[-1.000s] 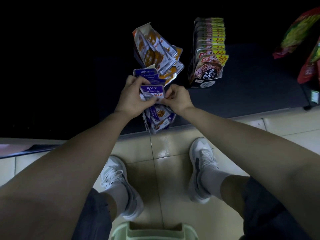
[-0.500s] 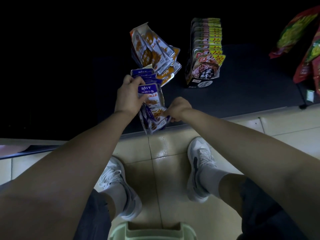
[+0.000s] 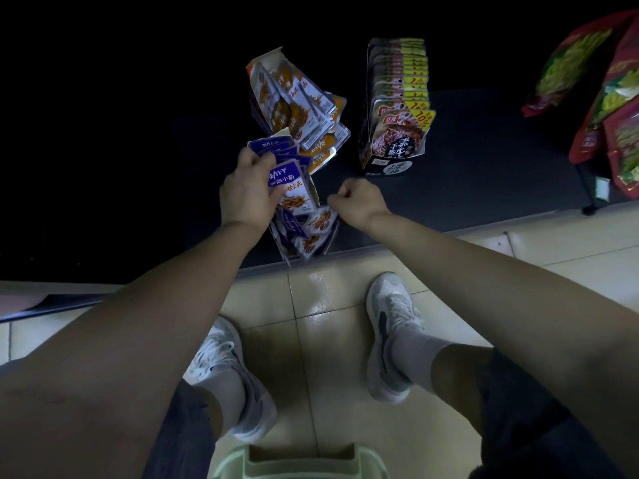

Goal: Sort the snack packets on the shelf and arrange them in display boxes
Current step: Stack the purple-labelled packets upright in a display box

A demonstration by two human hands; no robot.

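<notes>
My left hand [image 3: 247, 195] grips a fanned bunch of purple snack packets [image 3: 290, 186] above a low display box [image 3: 304, 236] that holds several more purple packets at the shelf's front edge. Just right of that box is my right hand [image 3: 356, 202], its fingers curled into a fist with nothing visible in it. Behind the purple packets, a tilted white box of orange packets [image 3: 294, 102] spills several packets forward.
A dark display box of neatly lined meat-snack packets [image 3: 397, 133] stands on the dark shelf [image 3: 484, 167]. Red and green bags [image 3: 605, 98] hang at the far right. A pale green bin [image 3: 301, 461] sits on the tiled floor between my feet.
My right hand let go of the purple packets, dropped toward the box, then drew back to the right as a fist. My left hand keeps the bunch, now tilted more upright.
</notes>
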